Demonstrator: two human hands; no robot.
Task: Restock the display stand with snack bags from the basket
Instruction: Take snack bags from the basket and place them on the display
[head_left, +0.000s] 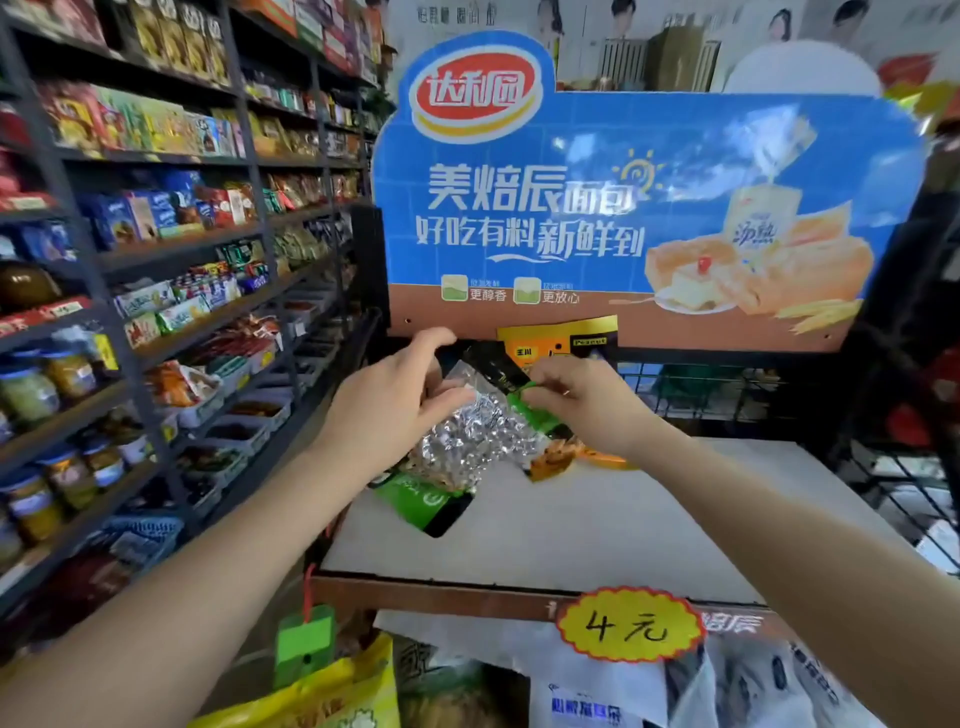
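Here, a silver-and-green snack bag (470, 441) is pinched at its top by the left hand (387, 400) and the right hand (576, 397), just above the white shelf (597, 525) of the display stand (644, 208). An orange bag (558, 343) is propped behind. Stocked shelves (156, 260) are seen at left.

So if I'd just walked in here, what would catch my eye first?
Probably the big blue bread advertisement board topping the display stand, straight ahead. Just below it, the left hand and right hand handle a crinkly silver and green snack bag over the white shelf. A yellow price tag sits on the shelf's front edge.
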